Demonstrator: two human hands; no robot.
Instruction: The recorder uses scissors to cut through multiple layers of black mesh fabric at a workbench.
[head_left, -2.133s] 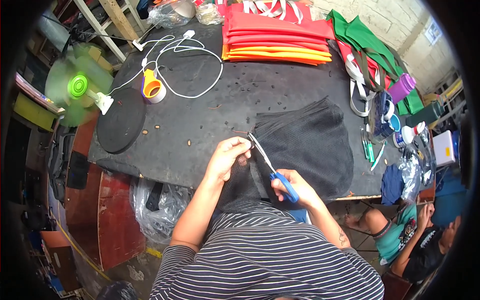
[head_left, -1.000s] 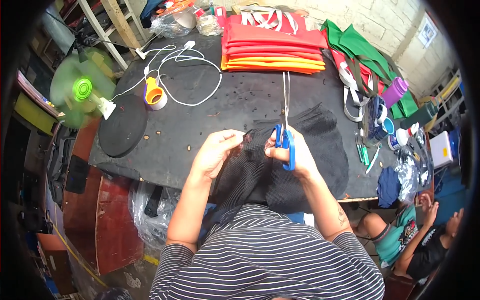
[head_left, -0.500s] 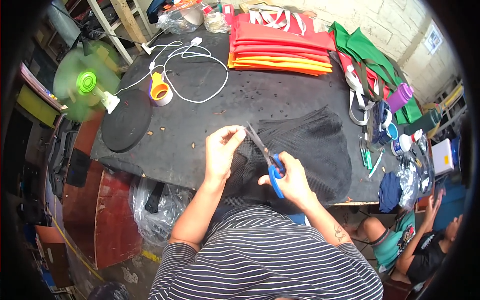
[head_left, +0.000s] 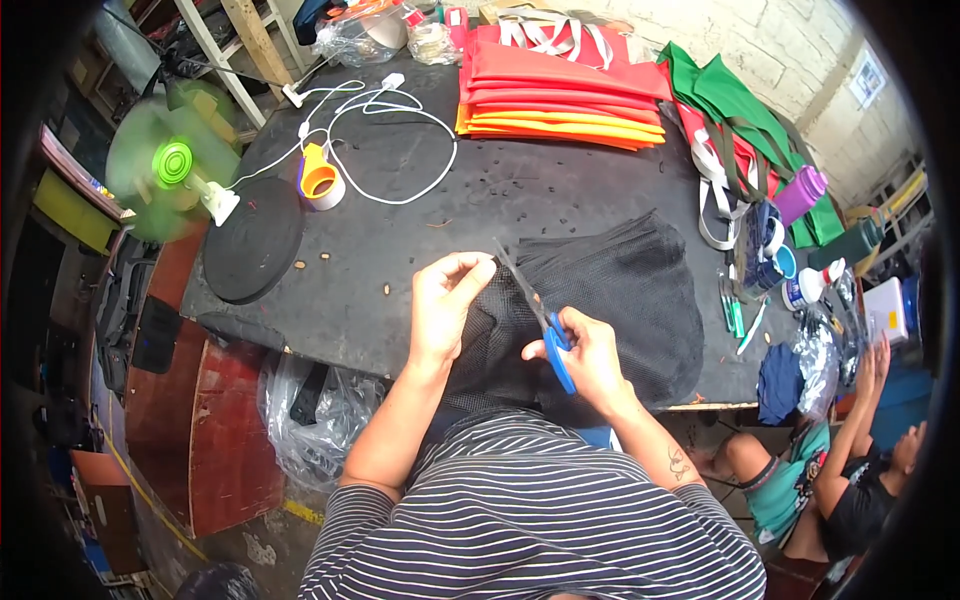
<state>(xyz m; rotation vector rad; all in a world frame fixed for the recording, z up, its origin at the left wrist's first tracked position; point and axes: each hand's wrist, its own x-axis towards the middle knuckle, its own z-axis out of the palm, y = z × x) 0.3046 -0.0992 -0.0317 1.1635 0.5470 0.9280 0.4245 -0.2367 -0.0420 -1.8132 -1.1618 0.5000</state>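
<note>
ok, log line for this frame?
left hand: pinching black mesh fabric edge | right hand: blue-handled scissors, blades at the pinch | surface: black table

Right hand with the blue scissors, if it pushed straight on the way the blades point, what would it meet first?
Probably the left hand's fingertips: the scissors in the right hand aim up-left at the black mesh fabric edge pinched there. Depth is unclear.

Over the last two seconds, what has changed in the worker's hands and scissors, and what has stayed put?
The right hand tipped the blue-handled scissors from upright, a second ago, to slant up-left, blades at the edge of the black mesh fabric. The left hand still pinches that edge, raised slightly. The tape roll, white cable and stacked red and orange bags stayed put.
</note>
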